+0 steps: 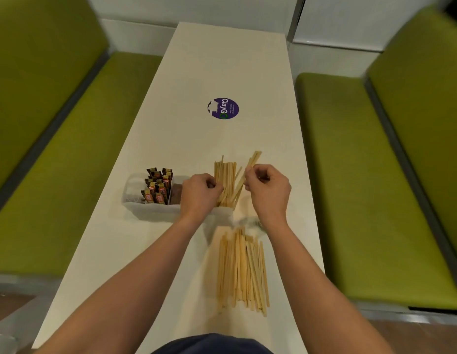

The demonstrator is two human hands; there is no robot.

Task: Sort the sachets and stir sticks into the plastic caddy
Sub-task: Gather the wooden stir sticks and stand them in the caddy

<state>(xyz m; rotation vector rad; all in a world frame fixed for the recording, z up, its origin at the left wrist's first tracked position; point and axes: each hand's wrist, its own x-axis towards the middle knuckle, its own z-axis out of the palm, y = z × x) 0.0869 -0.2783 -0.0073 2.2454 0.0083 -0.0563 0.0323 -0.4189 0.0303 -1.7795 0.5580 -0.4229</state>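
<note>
A clear plastic caddy (148,209) stands on the white table, left of centre. Brown and orange sachets (158,186) stand upright in one of its compartments. Wooden stir sticks (227,180) stand bunched in its right-hand compartment. My left hand (200,194) grips that upright bunch from the left. My right hand (267,186) pinches a few more stir sticks (254,158), tilted, just right of the bunch. A loose pile of stir sticks (241,269) lies flat on the table in front of the caddy, between my forearms.
A round purple sticker (223,108) sits farther along the table (222,60). Green upholstered benches run along both sides, left (69,149) and right (363,175). A white wall closes off the far end.
</note>
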